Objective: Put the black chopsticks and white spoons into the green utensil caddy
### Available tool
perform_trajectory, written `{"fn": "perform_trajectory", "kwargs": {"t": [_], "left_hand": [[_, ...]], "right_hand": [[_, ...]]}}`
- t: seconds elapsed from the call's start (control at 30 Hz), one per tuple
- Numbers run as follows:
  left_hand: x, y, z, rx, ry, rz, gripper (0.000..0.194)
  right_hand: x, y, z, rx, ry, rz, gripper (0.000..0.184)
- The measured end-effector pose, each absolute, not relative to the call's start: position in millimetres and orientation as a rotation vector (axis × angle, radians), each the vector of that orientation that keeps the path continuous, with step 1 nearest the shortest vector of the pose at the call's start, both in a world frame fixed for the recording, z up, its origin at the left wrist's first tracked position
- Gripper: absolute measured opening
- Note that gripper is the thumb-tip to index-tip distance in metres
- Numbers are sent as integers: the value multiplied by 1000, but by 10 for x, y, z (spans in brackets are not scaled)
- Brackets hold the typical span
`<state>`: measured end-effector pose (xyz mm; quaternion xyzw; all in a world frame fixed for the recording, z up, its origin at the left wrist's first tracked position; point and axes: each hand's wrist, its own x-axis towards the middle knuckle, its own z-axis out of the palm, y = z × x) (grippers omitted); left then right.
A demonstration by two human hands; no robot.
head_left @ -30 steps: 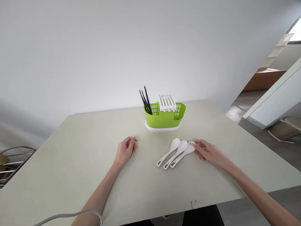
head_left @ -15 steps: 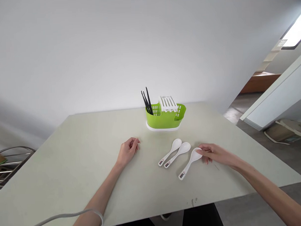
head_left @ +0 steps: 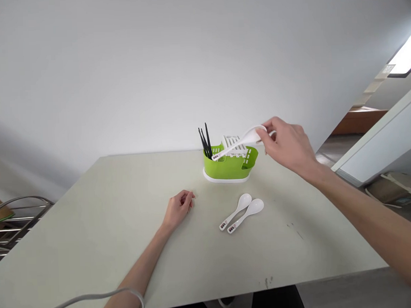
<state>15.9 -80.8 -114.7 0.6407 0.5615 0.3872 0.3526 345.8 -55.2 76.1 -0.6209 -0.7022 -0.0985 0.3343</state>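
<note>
Raised above the table, my right hand [head_left: 288, 144] pinches a white spoon [head_left: 240, 141] by its bowl end. The handle slants down to the left, in front of a green utensil holder [head_left: 226, 168] with a white slotted top piece [head_left: 230, 140] and a white base. Black chopsticks [head_left: 206, 142] lean in the holder's left compartment. Two more white spoons [head_left: 235, 211] [head_left: 248, 214] lie side by side on the table below it. My left hand [head_left: 178, 209] rests on the tabletop to their left, fingers curled in, with nothing visible in it.
The pale table [head_left: 132, 188] meets a plain wall [head_left: 155, 75] at the back, behind the holder. A grey cable [head_left: 85, 296] crosses my left forearm. To the left stands a metal rack [head_left: 22, 219]; a covered bundle [head_left: 393, 188] lies on the floor at right.
My right hand has lifted the rightmost spoon off the table and carried it up and back to the holder. The left hand stays in place; the view has shifted slightly.
</note>
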Motion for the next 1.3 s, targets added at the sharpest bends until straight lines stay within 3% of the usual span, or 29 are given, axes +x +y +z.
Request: {"fn": "perform_trajectory", "kwargs": {"t": [0.17, 0.37, 1.1, 1.3], "left_hand": [[157, -812, -1175, 1664, 1441, 993, 45], [171, -807, -1206, 1659, 1436, 989, 44], [216, -817, -1199, 1702, 1466, 972, 44], [214, -814, -1210, 1694, 1459, 969, 44]], "right_hand": [[3054, -186, 833, -1643, -2073, -586, 34], [2673, -30, 609, -1609, -2428, -677, 29], [2291, 147, 329, -1569, -2602, -437, 31], [2408, 119, 287, -1524, -2538, -194, 35]]}}
